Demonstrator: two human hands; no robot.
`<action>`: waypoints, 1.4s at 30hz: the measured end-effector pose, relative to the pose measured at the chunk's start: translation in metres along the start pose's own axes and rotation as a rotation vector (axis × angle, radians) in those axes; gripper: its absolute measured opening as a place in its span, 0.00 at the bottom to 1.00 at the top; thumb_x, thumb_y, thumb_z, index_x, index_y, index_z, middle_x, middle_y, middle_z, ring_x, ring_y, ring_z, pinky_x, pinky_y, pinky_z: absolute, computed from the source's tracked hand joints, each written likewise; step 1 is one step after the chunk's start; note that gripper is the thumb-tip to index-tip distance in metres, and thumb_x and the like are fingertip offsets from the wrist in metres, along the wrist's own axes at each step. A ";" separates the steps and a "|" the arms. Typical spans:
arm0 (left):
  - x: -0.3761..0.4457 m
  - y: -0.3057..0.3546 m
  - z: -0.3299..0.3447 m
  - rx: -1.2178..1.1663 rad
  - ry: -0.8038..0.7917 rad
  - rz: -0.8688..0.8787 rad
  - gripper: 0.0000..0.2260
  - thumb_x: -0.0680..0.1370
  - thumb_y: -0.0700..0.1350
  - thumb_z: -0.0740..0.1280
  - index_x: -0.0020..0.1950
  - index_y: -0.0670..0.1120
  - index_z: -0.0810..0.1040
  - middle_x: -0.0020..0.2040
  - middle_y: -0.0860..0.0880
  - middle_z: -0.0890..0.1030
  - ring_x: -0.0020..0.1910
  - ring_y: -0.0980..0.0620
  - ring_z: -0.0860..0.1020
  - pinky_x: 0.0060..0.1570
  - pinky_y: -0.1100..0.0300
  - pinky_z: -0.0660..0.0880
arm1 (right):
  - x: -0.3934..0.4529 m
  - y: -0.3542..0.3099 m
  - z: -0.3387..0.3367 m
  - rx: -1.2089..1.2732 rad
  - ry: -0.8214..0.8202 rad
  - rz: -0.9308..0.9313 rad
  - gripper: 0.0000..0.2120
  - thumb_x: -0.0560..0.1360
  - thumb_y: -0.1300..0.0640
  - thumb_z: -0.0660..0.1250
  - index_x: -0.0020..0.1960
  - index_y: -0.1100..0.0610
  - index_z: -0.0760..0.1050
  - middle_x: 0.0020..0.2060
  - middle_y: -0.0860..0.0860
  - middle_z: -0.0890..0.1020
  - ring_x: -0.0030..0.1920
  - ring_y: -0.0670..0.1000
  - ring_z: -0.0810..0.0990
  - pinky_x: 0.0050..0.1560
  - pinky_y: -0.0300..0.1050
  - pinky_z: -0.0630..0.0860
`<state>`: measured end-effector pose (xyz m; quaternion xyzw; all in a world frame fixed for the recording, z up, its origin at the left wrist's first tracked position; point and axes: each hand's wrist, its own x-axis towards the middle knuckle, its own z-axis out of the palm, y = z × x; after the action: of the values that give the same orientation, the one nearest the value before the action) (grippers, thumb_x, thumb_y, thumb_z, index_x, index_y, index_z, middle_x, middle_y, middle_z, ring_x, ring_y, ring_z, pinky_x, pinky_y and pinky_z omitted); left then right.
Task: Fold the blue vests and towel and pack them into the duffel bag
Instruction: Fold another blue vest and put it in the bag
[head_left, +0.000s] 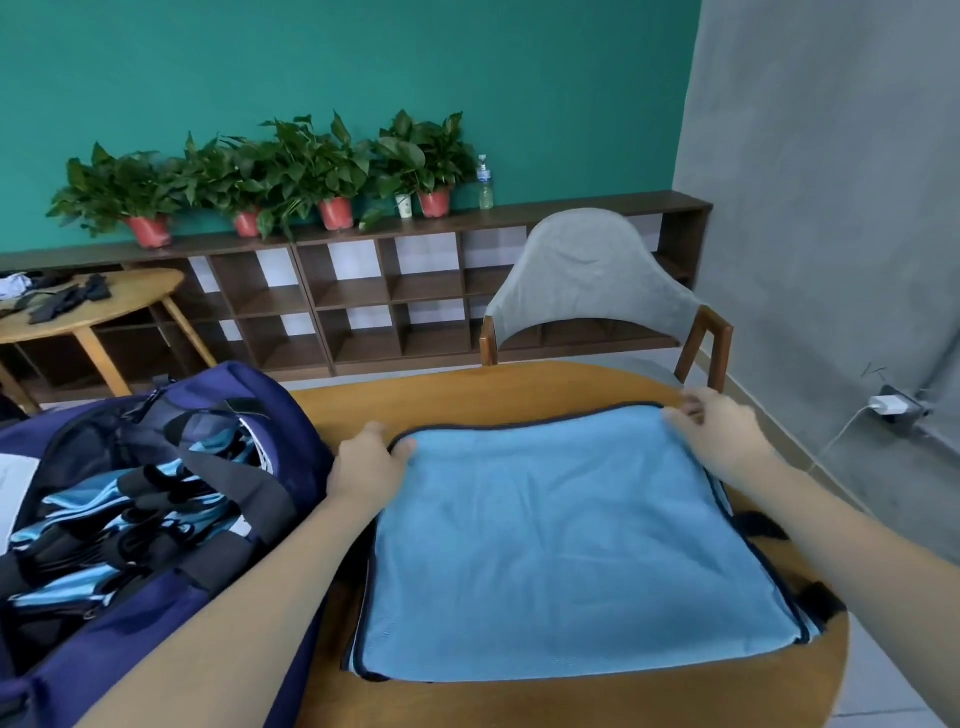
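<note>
**Both hands on the far corners of the blue piece**

From the head camera we see a light blue cloth piece (566, 540) with dark edging lying flat on the wooden tabletop (519, 387), folded to a rough square. Whether it is the towel or one of the vests we cannot tell for sure; black straps stick out from under its right edge, which hints at a vest beneath or within.

Our left hand (371, 462) grips the far left corner, thumb on top of the fabric and the other fingers tucked below the edge. Our right hand (719, 434) pinches the far right corner, fingers curled over the dark border. Both forearms reach in from the bottom of the view, one on each side of the cloth.

Just left of the cloth, touching our left forearm, stands the navy duffel bag (249, 395), unzipped. Inside it we see shiny blue and black fabric (119, 519) bunched together.

Beyond the tabletop stands a grey chair (587, 280) with wooden arms. Along the green wall runs a low dark shelf (363, 291) carrying potted plants (322, 166) and a bottle (484, 182). A second wooden table (104, 306) sits at far left
</note>
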<state>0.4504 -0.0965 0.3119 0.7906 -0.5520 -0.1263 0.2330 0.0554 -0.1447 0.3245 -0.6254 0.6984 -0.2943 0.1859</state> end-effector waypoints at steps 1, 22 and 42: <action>-0.007 0.003 0.002 0.083 -0.034 0.006 0.23 0.82 0.59 0.63 0.71 0.46 0.70 0.61 0.43 0.78 0.61 0.40 0.75 0.53 0.52 0.73 | -0.006 0.000 0.007 -0.068 -0.034 -0.016 0.27 0.81 0.45 0.65 0.75 0.57 0.68 0.66 0.56 0.78 0.63 0.57 0.78 0.63 0.50 0.75; -0.097 0.003 0.056 0.500 -0.261 0.438 0.37 0.75 0.73 0.33 0.82 0.61 0.48 0.83 0.46 0.49 0.81 0.41 0.45 0.78 0.44 0.41 | -0.115 0.007 0.043 -0.878 -0.171 -0.184 0.48 0.70 0.20 0.34 0.75 0.47 0.65 0.66 0.57 0.76 0.64 0.59 0.74 0.61 0.53 0.69; -0.008 0.039 0.087 0.544 -0.232 0.382 0.36 0.76 0.74 0.37 0.82 0.60 0.46 0.83 0.44 0.49 0.81 0.39 0.45 0.78 0.40 0.42 | -0.088 0.022 0.066 -0.622 -0.360 -0.259 0.48 0.69 0.19 0.33 0.82 0.45 0.37 0.81 0.50 0.38 0.80 0.51 0.34 0.79 0.60 0.36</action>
<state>0.3759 -0.1195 0.2570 0.6866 -0.7262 -0.0181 -0.0309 0.0930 -0.0687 0.2505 -0.7766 0.6258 0.0252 0.0685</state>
